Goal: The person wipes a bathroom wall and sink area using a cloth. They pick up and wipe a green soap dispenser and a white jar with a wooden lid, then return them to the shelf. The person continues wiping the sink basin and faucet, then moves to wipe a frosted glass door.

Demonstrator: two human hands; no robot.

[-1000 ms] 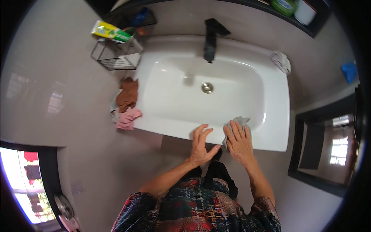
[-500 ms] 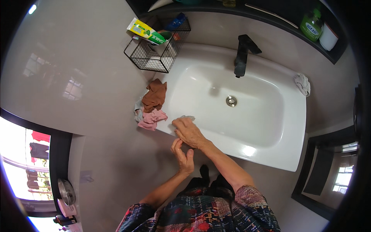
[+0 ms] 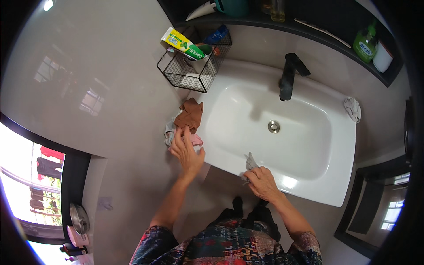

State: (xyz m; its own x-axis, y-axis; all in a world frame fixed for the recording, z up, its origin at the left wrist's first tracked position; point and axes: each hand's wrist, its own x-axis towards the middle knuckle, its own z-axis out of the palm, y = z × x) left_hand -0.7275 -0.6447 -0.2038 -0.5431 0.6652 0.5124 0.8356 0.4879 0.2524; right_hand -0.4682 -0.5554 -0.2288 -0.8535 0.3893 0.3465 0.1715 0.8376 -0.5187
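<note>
My left hand (image 3: 186, 153) lies over a crumpled pink cloth (image 3: 196, 139), its fingers apart and their tips near or on the cloth. Just beyond those fingers a brown cloth (image 3: 190, 115) is bunched on the sink's left corner. A pale grey-white cloth (image 3: 169, 131) shows at the outer side of the pile, partly covered. At the front rim of the white sink (image 3: 234, 165), my right hand (image 3: 263, 182) is closed on a small grey cloth (image 3: 251, 161). One end of it sticks up toward the basin; the rest is hidden in my fingers.
A black faucet (image 3: 288, 78) rises behind the basin, which has a metal drain (image 3: 274, 126). A wire basket (image 3: 190, 79) with a toothpaste tube (image 3: 183, 43) stands at the back left. A white cloth (image 3: 352, 109) sits at the right rim. The dark shelf (image 3: 265, 25) holds bottles.
My hands have moved apart. The right one has carried the grey cloth rightward along the front rim, and the left has reached forward to the pink cloth. The whole view has shifted slightly.
</note>
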